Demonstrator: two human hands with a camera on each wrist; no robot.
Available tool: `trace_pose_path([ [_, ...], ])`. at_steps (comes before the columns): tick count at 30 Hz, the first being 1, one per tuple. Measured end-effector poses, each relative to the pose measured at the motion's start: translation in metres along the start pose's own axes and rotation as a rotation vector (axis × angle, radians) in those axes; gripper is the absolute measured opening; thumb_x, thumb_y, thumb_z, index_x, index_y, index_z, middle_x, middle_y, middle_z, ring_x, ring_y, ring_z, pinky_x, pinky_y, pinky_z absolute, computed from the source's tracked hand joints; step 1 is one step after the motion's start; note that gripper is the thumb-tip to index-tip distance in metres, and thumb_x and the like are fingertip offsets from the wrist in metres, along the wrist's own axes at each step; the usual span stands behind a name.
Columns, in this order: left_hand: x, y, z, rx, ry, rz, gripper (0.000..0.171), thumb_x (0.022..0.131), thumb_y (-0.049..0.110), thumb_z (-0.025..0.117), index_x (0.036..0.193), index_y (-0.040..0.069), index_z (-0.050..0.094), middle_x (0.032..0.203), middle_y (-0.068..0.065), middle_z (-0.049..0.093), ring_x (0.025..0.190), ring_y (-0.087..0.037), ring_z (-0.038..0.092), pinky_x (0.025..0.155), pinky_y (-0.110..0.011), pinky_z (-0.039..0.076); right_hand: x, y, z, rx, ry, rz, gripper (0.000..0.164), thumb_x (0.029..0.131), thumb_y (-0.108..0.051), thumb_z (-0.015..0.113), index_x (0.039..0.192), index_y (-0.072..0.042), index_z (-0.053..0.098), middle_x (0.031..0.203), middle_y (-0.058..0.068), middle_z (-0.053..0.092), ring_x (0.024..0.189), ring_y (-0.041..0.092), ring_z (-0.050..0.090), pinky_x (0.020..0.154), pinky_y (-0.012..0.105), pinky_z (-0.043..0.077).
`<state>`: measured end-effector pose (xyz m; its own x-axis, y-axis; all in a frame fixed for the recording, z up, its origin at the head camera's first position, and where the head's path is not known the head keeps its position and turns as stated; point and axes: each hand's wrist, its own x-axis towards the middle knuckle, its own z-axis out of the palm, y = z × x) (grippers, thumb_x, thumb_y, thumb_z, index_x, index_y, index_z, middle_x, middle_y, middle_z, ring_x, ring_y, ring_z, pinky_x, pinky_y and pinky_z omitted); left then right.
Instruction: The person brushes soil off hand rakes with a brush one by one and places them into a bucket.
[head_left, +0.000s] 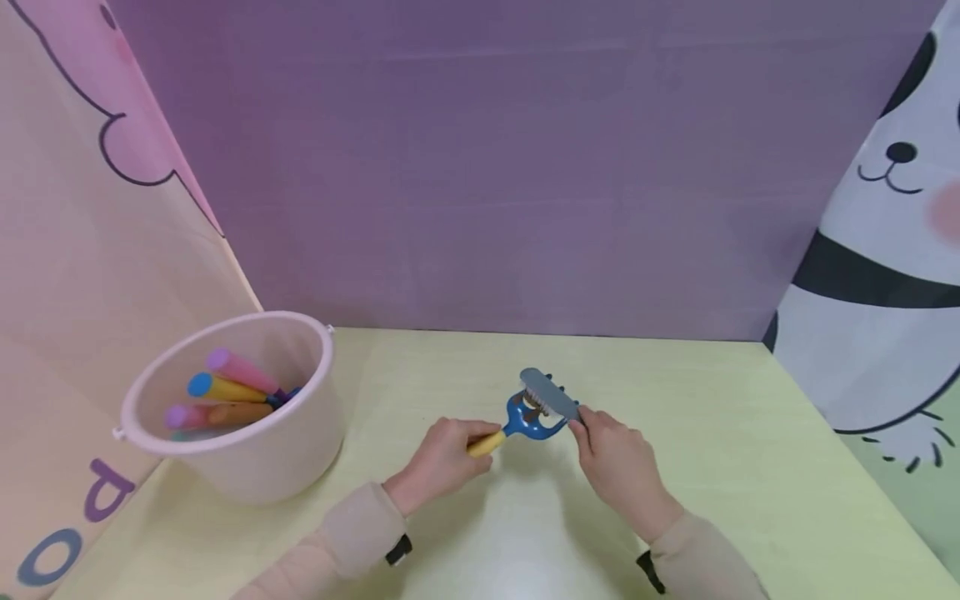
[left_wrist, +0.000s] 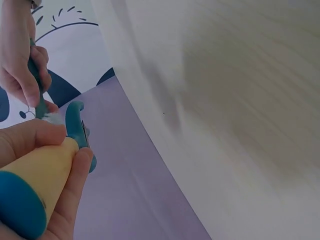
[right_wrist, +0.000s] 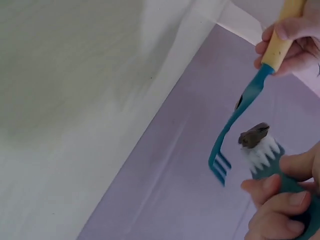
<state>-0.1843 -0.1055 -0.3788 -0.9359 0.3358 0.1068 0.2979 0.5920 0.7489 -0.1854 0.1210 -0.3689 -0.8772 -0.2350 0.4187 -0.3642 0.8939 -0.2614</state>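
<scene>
In the head view my left hand [head_left: 444, 460] grips the yellow handle of a small blue hand rake [head_left: 529, 427], held above the table. My right hand [head_left: 624, 467] holds a grey-blue brush [head_left: 547, 392] with white bristles, tilted over the rake's head. From the right wrist view, the rake [right_wrist: 242, 107] shows bent tines at its far end, and a brown clump [right_wrist: 254, 135] sits at the tip of the brush's bristles. Whether that clump touches the rake is unclear. The left wrist view shows the handle's blue end [left_wrist: 22, 205] close up.
A pale pink bucket [head_left: 258, 467] stands on the left of the light yellow table [head_left: 750, 467]. Several coloured tool handles [head_left: 236, 392] stick up inside it. A purple backdrop [head_left: 487, 183] closes the rear, and printed panels flank both sides, with a panda [head_left: 885, 350] at right.
</scene>
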Motion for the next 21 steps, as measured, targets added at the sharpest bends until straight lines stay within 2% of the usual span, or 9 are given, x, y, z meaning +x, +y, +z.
trace_pose_path([
  [4,-0.001,0.003,0.004,0.031,0.012,0.013,0.039,0.076,0.002,0.067,0.115,0.003,0.062,0.105,-0.012,0.068,0.075,-0.008,0.058,0.065,-0.016,0.05,-0.002,-0.008,0.005,-0.164,0.002,-0.012,0.029,0.091,-0.02,0.054,0.105,0.005,0.061,0.075,0.013,0.061,0.046,0.026,0.053,0.037,0.033,0.043],
  [7,-0.002,0.007,0.007,0.071,0.042,0.032,0.038,0.076,0.002,0.066,0.114,0.003,0.063,0.103,-0.012,0.068,0.071,-0.006,0.057,0.062,-0.014,0.049,-0.003,-0.012,0.007,-0.236,0.01,-0.006,0.032,0.091,-0.02,0.053,0.107,0.007,0.06,0.07,0.014,0.059,0.04,0.022,0.046,0.033,0.029,0.038],
  [12,-0.005,0.011,0.01,0.121,0.102,0.079,0.038,0.075,-0.002,0.064,0.113,0.001,0.063,0.098,-0.016,0.069,0.056,-0.003,0.051,0.049,-0.011,0.044,0.002,-0.02,0.004,-0.181,-0.063,0.056,0.035,0.093,-0.02,0.048,0.111,0.008,0.059,0.07,0.014,0.06,0.042,0.018,0.043,0.034,0.025,0.036],
  [16,-0.006,0.014,0.009,0.144,0.144,0.104,0.036,0.076,-0.003,0.063,0.112,0.001,0.064,0.095,-0.015,0.07,0.054,-0.003,0.047,0.047,-0.011,0.042,0.008,-0.028,0.0,-0.121,-0.129,0.099,0.037,0.094,-0.022,0.046,0.113,0.007,0.059,0.074,0.014,0.062,0.046,0.019,0.046,0.038,0.028,0.04],
  [21,-0.006,0.016,0.007,0.159,0.154,0.117,0.034,0.075,-0.004,0.063,0.109,0.0,0.066,0.092,-0.014,0.07,0.054,-0.003,0.047,0.048,-0.012,0.042,0.006,-0.033,-0.001,-0.15,-0.14,0.077,0.037,0.093,-0.023,0.049,0.114,0.006,0.059,0.075,0.015,0.063,0.048,0.022,0.05,0.039,0.031,0.042],
])
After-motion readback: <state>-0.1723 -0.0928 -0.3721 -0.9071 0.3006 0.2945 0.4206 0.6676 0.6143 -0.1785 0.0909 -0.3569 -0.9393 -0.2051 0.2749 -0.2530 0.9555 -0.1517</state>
